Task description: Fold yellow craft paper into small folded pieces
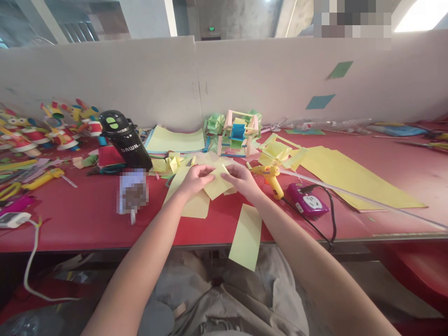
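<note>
Between both hands is a small piece of pale yellow paper (217, 185). My left hand (198, 179) pinches its left edge with thumb and fingers. On the other side, my right hand (241, 178) grips the upper right corner, where a narrow strip of the paper stands up. More yellow sheets (194, 205) lie on the red table under and beside my left hand. A loose rectangle of yellow paper (247, 235) hangs over the front edge below my right wrist. Folded yellow paper pieces (175, 163) sit just beyond my left hand.
A black bottle (126, 142) stands at left. To the right are a yellow glue gun (271, 179), a purple power socket (310, 200) with a black cord, and large yellow sheets (353, 175). A paper-and-stick model (238, 133) stands behind my hands; colourful figures (59, 126) crowd the far left.
</note>
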